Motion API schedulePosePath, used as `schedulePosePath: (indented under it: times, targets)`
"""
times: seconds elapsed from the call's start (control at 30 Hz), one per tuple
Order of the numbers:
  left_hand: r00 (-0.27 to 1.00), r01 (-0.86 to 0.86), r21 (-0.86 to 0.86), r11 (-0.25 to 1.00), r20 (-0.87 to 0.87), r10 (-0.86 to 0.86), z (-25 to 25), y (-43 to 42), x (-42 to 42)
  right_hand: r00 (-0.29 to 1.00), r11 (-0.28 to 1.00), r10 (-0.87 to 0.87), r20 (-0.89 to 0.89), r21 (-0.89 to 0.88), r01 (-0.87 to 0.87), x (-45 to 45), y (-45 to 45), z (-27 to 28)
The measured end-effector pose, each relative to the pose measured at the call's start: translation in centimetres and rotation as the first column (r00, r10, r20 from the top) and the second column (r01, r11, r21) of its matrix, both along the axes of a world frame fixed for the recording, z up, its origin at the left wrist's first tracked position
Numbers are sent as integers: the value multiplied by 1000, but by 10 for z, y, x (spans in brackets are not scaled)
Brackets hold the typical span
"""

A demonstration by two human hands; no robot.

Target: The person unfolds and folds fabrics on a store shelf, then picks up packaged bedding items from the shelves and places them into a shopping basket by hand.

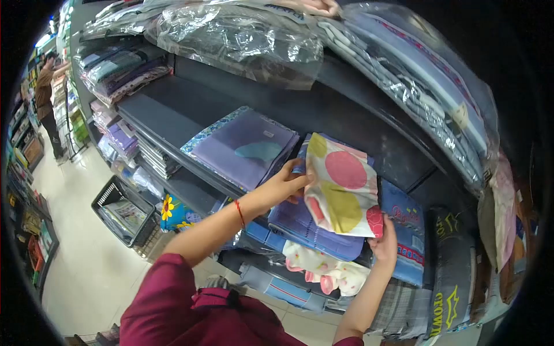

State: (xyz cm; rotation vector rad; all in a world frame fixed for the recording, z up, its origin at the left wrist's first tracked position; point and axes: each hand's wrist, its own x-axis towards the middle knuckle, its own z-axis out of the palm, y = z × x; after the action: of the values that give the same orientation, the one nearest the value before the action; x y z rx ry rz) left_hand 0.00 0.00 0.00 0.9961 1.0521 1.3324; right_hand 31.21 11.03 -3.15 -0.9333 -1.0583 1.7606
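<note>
Folded fabric with large pink and olive dots on white lies tilted over a stack of purple-blue packets at the shelf's edge. My left hand is closed on its left side, thumb on top and fingers partly hidden beneath. At the lower right corner, my right hand pinches the same fabric. Left of it rests a purple package with a blue floral border. Close to my right hand is a blue printed package. White fabric with pink trim hangs below the stack.
Plastic-wrapped packs fill the shelf above, some overhanging. A dark shelf board runs left to right. On the floor at left stands a black basket with packages inside. Another person stands by a far shelf. A dark roll stands at right.
</note>
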Motion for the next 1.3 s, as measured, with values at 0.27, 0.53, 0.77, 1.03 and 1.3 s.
schedulePosePath:
  times: [0.27, 0.53, 0.77, 1.03, 1.3]
  targets:
    - [888, 396, 2, 918, 255, -383, -15, 70, -5, 997, 990, 64, 49, -127, -58, -27, 21, 24]
    - [974, 213, 300, 930, -140, -178, 26, 59, -80, 985, 986, 74, -156, 161, -49, -84, -1, 78]
    - [953, 50, 310, 950, -299, 47, -6, 28, -235, 958, 960, 200, 203, 155, -233, -224, -44, 64]
    - [642, -206, 394, 896, -637, 427, -59, 4, -278, 444, 768, 177, 878, 160, -620, -277, -50, 38]
    - [738, -318, 436, 842, -444, 508, -52, 3, -288, 435, 760, 282, 855, 77, -645, -284, -60, 35]
